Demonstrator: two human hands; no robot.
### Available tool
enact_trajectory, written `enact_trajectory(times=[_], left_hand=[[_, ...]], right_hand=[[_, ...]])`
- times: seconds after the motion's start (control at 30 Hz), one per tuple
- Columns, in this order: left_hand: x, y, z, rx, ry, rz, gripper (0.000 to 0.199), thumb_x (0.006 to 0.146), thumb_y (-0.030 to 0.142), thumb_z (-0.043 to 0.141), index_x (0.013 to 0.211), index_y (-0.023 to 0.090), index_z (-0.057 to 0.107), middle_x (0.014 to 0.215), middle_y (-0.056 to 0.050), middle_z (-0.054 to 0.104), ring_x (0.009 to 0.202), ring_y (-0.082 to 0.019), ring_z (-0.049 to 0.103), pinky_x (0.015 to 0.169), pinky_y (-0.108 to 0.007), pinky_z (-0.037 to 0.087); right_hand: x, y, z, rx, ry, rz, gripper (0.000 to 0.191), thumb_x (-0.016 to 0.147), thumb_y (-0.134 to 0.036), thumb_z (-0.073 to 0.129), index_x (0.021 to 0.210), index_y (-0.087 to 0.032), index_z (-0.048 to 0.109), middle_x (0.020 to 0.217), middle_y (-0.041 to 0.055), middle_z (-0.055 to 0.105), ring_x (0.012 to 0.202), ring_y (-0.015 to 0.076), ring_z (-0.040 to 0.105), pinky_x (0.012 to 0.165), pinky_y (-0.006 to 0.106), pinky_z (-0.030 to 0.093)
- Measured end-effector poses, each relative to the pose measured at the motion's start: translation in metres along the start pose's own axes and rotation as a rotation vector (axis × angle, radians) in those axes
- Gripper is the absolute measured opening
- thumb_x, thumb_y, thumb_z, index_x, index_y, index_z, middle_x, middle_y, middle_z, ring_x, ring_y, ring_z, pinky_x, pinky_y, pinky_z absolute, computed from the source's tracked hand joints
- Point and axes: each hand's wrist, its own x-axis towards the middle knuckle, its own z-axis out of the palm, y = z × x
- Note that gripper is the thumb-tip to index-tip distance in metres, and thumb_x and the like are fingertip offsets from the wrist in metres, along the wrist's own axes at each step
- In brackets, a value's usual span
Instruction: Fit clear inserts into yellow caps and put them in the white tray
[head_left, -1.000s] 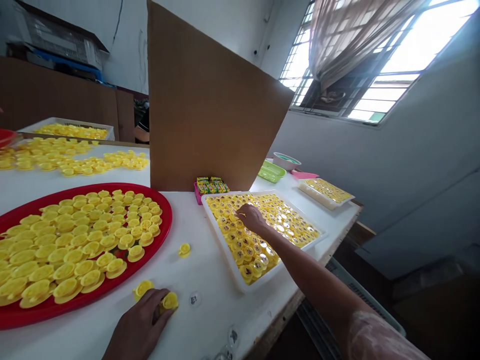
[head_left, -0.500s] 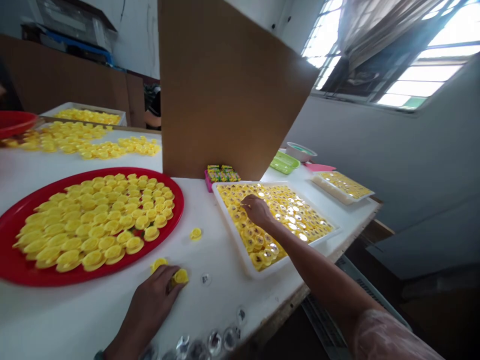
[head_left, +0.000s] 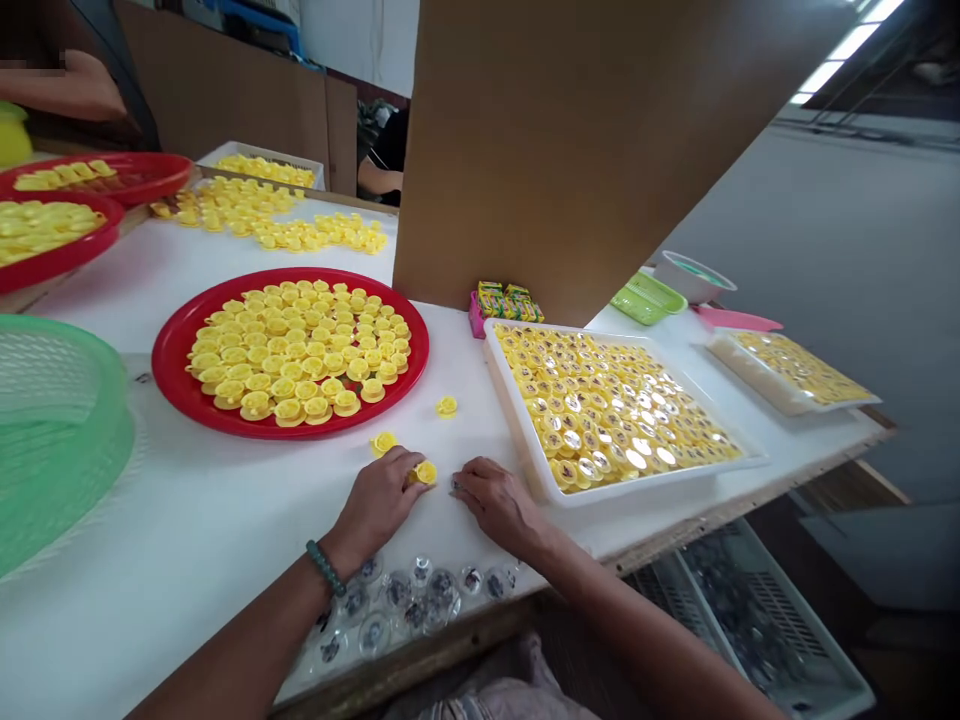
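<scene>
**Yellow cap pinched near the counter's front edge**

Clear little plastic domes [head_left: 420, 600] lie in a row right along the front edge of the counter [head_left: 225, 520]. Just behind them, the left hand [head_left: 379, 500] pinches one small yellow cap [head_left: 426, 472] with its fingertips. The right hand [head_left: 499, 505] rests flat beside it, fingers bent, and I cannot tell if it holds anything.

To do this well, I think the cap should be kept still and level while a clear piece is pressed on straight, not tilted.

Two loose caps [head_left: 448, 405] lie a bit farther in. Behind them sits the red tray [head_left: 169, 350] full of caps, and toward the right edge the white tray [head_left: 517, 420] of shiny finished ones. At the back stands a brown cardboard sheet [head_left: 585, 150], with a small pink box [head_left: 476, 318] of bright packs at its foot. Their printing is too small to read.
</scene>
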Motion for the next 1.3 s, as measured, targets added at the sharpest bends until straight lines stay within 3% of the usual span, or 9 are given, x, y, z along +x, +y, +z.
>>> enact_trajectory(times=[0.1, 0.17, 0.33, 0.47, 0.6, 0.73, 0.9, 1.1, 1.3], left_hand=[[0.000, -0.002, 0.003, -0.018, 0.010, 0.002, 0.021, 0.080, 0.020, 0.057, 0.101, 0.019, 0.059, 0.096, -0.004, 0.060, 0.087, -0.020, 0.056, 0.079, -0.032, 0.044], [0.001, -0.004, 0.004, -0.033, 0.025, -0.004, 0.022, 0.080, 0.019, 0.057, 0.101, 0.019, 0.060, 0.095, -0.005, 0.060, 0.087, -0.020, 0.056, 0.079, -0.031, 0.044], [0.004, 0.000, -0.001, -0.096, 0.064, -0.027, 0.029, 0.080, 0.019, 0.056, 0.109, 0.019, 0.059, 0.102, -0.006, 0.061, 0.081, -0.018, 0.057, 0.076, -0.030, 0.045], [0.004, 0.012, -0.011, -0.337, 0.111, -0.125, 0.030, 0.079, 0.031, 0.058, 0.106, 0.019, 0.062, 0.095, -0.006, 0.065, 0.066, -0.015, 0.057, 0.064, -0.027, 0.046], [0.005, 0.018, -0.015, -0.702, 0.064, -0.286, 0.029, 0.076, 0.039, 0.060, 0.095, 0.018, 0.066, 0.077, -0.004, 0.067, 0.059, -0.014, 0.055, 0.056, -0.024, 0.045], [0.007, 0.016, -0.012, -0.849, 0.087, -0.416, 0.028, 0.071, 0.038, 0.066, 0.085, 0.014, 0.067, 0.062, -0.002, 0.062, 0.052, -0.011, 0.049, 0.049, -0.022, 0.040], [0.008, 0.014, -0.012, -0.962, 0.147, -0.460, 0.026, 0.069, 0.036, 0.068, 0.078, 0.013, 0.066, 0.063, -0.002, 0.059, 0.053, -0.010, 0.046, 0.051, -0.021, 0.039], [0.009, 0.012, -0.014, -0.904, 0.090, -0.407, 0.022, 0.073, 0.035, 0.065, 0.077, 0.014, 0.065, 0.065, -0.001, 0.058, 0.055, -0.009, 0.045, 0.052, -0.020, 0.037], [0.011, 0.011, -0.013, -0.862, 0.060, -0.357, 0.022, 0.075, 0.035, 0.062, 0.085, 0.016, 0.067, 0.074, -0.002, 0.062, 0.062, -0.011, 0.050, 0.057, -0.021, 0.040]], right_hand=[[0.003, 0.000, -0.002, -0.136, -0.025, -0.044, 0.015, 0.084, -0.010, 0.047, 0.086, -0.014, 0.061, 0.087, 0.0090, 0.060, 0.085, 0.0193, 0.054, 0.075, 0.030, 0.045], [0.004, 0.001, -0.003, -0.094, 0.001, -0.037, 0.018, 0.083, -0.008, 0.046, 0.089, -0.014, 0.062, 0.086, 0.0087, 0.061, 0.083, 0.0196, 0.055, 0.075, 0.031, 0.044], [0.014, -0.001, -0.002, 0.558, 0.254, 0.247, 0.023, 0.085, -0.021, 0.050, 0.105, -0.018, 0.061, 0.088, 0.0058, 0.066, 0.079, 0.0162, 0.059, 0.071, 0.028, 0.046], [0.030, -0.013, 0.000, 1.209, 0.305, 0.354, 0.022, 0.077, -0.031, 0.063, 0.096, -0.019, 0.065, 0.082, 0.0032, 0.066, 0.075, 0.0144, 0.058, 0.069, 0.027, 0.045], [0.041, -0.021, 0.002, 1.443, 0.346, 0.352, 0.015, 0.072, -0.029, 0.069, 0.082, -0.018, 0.067, 0.069, -0.0001, 0.062, 0.063, 0.0092, 0.050, 0.061, 0.023, 0.041], [0.044, -0.022, 0.006, 1.543, 0.375, 0.348, 0.014, 0.074, -0.028, 0.068, 0.083, -0.017, 0.066, 0.063, -0.0015, 0.059, 0.061, 0.0091, 0.050, 0.061, 0.023, 0.041], [0.040, -0.023, 0.006, 1.384, 0.354, 0.330, 0.016, 0.076, -0.028, 0.065, 0.090, -0.019, 0.065, 0.072, 0.0007, 0.063, 0.066, 0.0114, 0.055, 0.063, 0.025, 0.046], [0.035, -0.017, 0.000, 0.743, 0.405, 0.029, 0.028, 0.079, -0.023, 0.063, 0.107, -0.023, 0.063, 0.097, 0.0061, 0.060, 0.075, 0.0130, 0.057, 0.070, 0.028, 0.049], [0.034, -0.016, 0.004, 0.520, 0.379, -0.071, 0.030, 0.082, -0.024, 0.057, 0.113, -0.023, 0.060, 0.099, 0.0077, 0.061, 0.087, 0.0163, 0.058, 0.075, 0.029, 0.050]])
